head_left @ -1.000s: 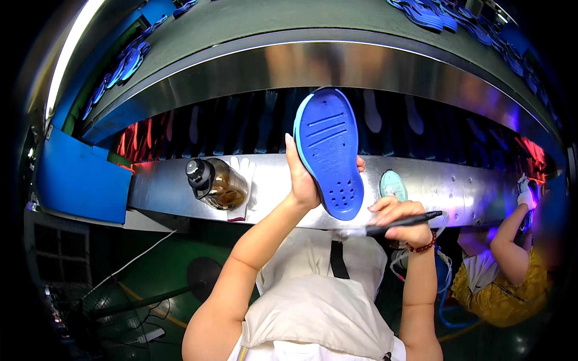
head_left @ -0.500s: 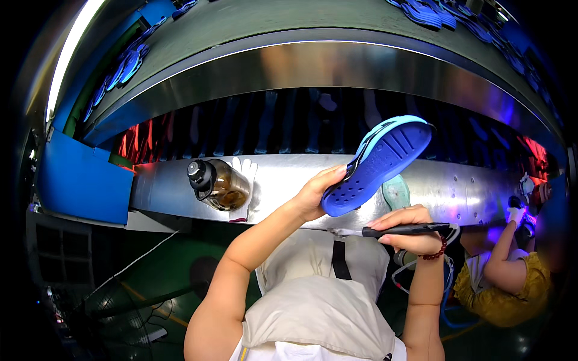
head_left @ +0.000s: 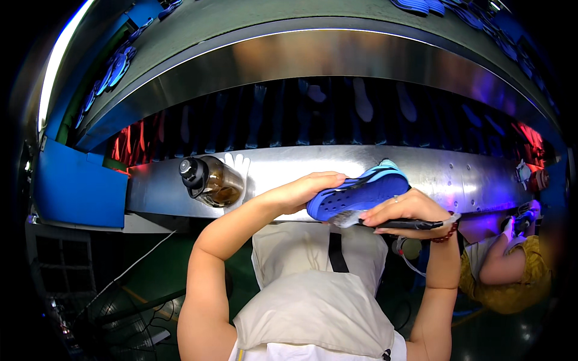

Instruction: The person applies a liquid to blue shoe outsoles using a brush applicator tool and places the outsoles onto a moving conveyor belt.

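A cream apron is worn over a white top, with a dark red beaded bracelet.

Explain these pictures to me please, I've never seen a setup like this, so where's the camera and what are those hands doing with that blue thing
There is no robot here, just a person working with bare hands. The view comes from a wide fisheye camera worn on the head, looking down, so straight edges look curved.

The left hand grips one end of a blue shoe sole, tilted above the near edge of a metal ledge. The right hand holds a black-handled brush, its pale bristles at the sole's near edge; whether they touch is hard to tell.

On the ledge, to the left, are a brownish bottle with a black cap and a white glove partly hidden behind it. At far right, another person sits nearby.
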